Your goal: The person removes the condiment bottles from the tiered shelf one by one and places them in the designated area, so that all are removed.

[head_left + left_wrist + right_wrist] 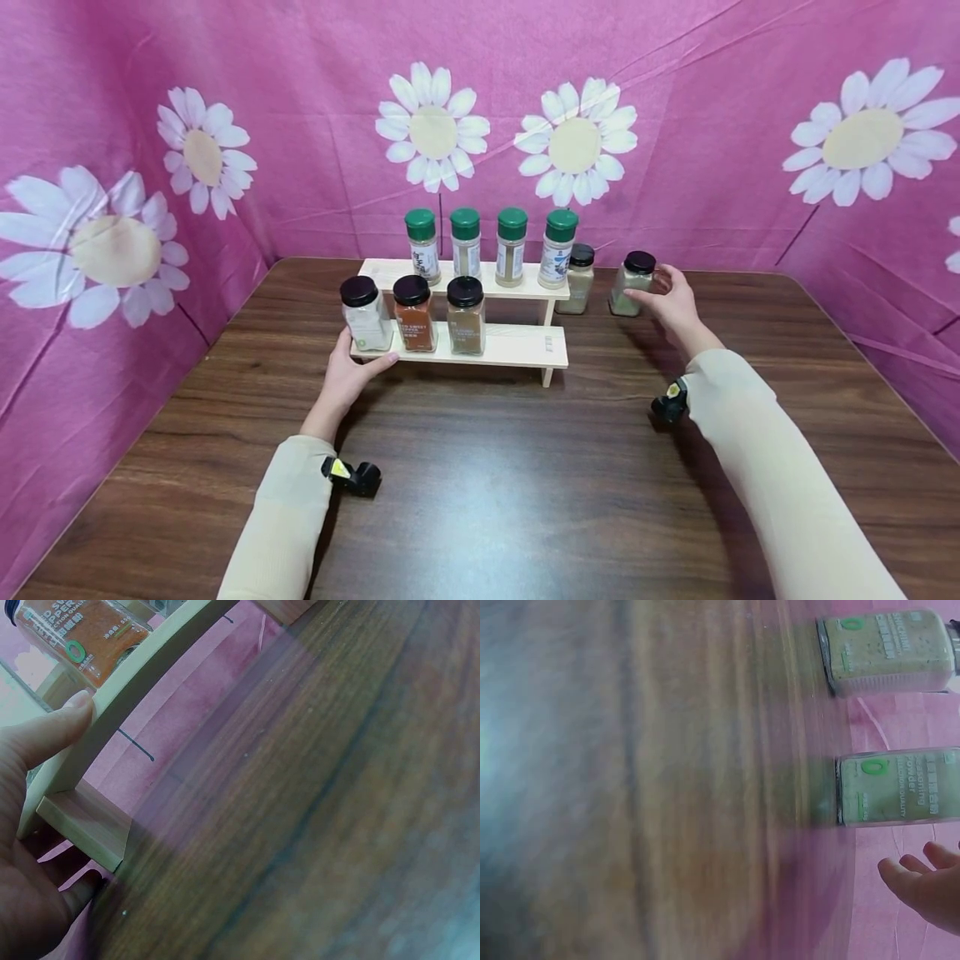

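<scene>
My left hand (347, 375) grips the left end of a two-tier wooden spice rack (517, 350). In the left wrist view, its thumb (71, 720) rests on the lower shelf's edge while the fingers lie under it. On that shelf stand a jar of whitish spice (367, 323), a red sweet pepper jar (415, 321) and a brown spice jar (467, 323), all black-capped. At the right, my right hand (675, 307) is spread beside a pale green seasoning powder jar (626, 292) on the table. The right wrist view shows visible fingertips (900, 877) apart from this jar.
Several green-capped shakers (512, 250) line the upper shelf. Behind the rack's right end, another black-capped jar (573, 292) stands on the brown wooden table (480, 467). A pink cloth with daisies (495, 50) hangs around the table's back and sides.
</scene>
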Motion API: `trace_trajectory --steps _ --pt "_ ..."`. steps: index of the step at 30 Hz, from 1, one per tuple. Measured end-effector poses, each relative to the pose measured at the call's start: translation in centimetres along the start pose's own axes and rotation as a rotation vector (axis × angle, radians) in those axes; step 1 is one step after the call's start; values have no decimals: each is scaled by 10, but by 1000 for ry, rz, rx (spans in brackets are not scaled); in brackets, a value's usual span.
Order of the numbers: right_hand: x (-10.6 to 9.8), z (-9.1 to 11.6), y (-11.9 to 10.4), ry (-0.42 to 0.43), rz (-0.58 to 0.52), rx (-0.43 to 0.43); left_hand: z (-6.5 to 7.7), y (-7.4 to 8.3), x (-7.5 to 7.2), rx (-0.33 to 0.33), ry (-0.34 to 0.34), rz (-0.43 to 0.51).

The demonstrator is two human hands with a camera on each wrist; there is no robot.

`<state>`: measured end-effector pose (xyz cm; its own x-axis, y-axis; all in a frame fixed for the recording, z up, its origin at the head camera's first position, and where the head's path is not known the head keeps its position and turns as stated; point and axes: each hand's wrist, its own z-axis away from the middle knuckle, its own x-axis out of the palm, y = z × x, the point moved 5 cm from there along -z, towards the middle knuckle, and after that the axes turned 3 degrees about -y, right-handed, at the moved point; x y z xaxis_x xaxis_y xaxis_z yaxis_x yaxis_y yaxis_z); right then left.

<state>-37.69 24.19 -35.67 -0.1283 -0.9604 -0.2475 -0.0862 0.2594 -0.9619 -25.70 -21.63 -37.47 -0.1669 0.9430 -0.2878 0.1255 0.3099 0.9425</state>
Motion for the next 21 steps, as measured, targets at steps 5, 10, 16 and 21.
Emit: trace_trajectory --steps 5,10,16,21 --pt "-5 11 -6 -1 9 12 6 12 1 -3 9 18" --pt "-9 13 -7 -6 12 18 7 13 0 -14 8 12" --pt "-16 4 11 -31 0 22 8 14 0 -12 5 17" --pt "-12 27 -14 -38 -5 -5 8 15 0 -4 6 14"
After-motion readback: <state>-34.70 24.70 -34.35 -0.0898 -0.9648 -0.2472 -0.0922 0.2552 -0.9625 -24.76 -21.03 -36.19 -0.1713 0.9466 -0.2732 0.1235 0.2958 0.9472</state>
